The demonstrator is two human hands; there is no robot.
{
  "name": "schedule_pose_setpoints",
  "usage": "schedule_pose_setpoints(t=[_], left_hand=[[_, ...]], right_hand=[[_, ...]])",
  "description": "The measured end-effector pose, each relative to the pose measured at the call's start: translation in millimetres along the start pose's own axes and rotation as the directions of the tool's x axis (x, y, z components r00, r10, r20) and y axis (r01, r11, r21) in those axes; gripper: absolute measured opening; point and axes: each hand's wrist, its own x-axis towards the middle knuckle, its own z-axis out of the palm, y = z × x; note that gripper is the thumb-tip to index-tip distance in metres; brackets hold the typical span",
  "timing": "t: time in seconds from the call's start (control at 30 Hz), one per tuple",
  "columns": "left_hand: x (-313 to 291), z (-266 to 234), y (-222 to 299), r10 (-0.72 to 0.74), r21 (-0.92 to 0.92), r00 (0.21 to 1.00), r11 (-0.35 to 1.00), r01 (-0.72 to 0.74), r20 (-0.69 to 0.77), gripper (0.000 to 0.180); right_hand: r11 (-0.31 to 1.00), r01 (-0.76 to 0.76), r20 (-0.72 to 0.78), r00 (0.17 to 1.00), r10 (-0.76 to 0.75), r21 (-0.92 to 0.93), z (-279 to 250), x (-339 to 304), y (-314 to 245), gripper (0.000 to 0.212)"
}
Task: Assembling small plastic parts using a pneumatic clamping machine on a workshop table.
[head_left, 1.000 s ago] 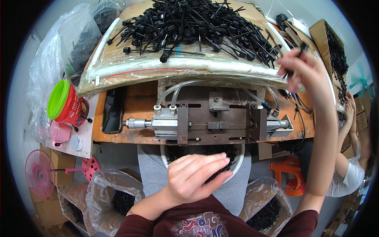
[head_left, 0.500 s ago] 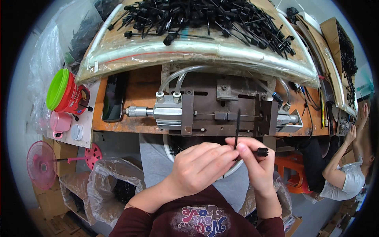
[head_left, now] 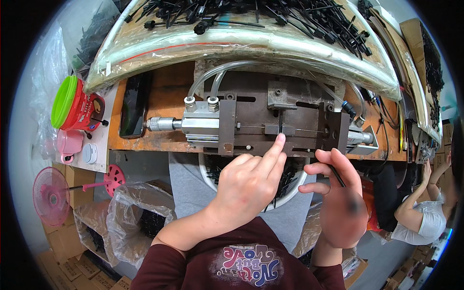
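Observation:
My left hand [head_left: 249, 181] reaches up to the metal fixture [head_left: 251, 104] on the bench. Its extended index finger touches the near end of a thin black rod [head_left: 281, 123], which stands across the small grey block [head_left: 271, 130] in the fixture's middle. The other fingers lie together; the thumb is hidden. Nearer me on the right, my right hand [head_left: 338, 198] keeps a black knobbed rod [head_left: 337, 176] against its palm, with its fingers curved and partly spread. The knob end is blurred. Under my hands, a white-rimmed tub [head_left: 205, 186] holds black pieces.
A wrapped board [head_left: 193, 50] bearing a heap of black knobbed rods [head_left: 309, 19] overhangs the fixture. Clear hoses [head_left: 198, 81] run to a cylinder [head_left: 200, 126]. A phone [head_left: 134, 108], red bucket [head_left: 79, 104] and pink cup [head_left: 70, 142] stand left. Another person [head_left: 420, 215] works at right.
My hands have moved apart. A thin black rod now stands at the fixture's block, touched by my left finger. My right hand has shifted right and its fingers have loosened around the knobbed rod.

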Motion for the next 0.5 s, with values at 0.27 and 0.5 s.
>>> schedule_pose_setpoints(t=[0.27,0.5], left_hand=[[5.3,-0.7,0.0,-0.018,0.004,1.000,1.000,0.018,0.022,0.023],[4.6,-0.5,-3.2,-0.014,-0.036,1.000,0.999,0.014,0.019,0.023]], right_hand=[[0.977,0.203,0.001,0.979,-0.203,-0.064,-17.6,-2.4,14.5,0.048],[0.583,0.396,0.196,0.905,-0.377,-0.709,-4.1,-0.4,16.0,0.034]])
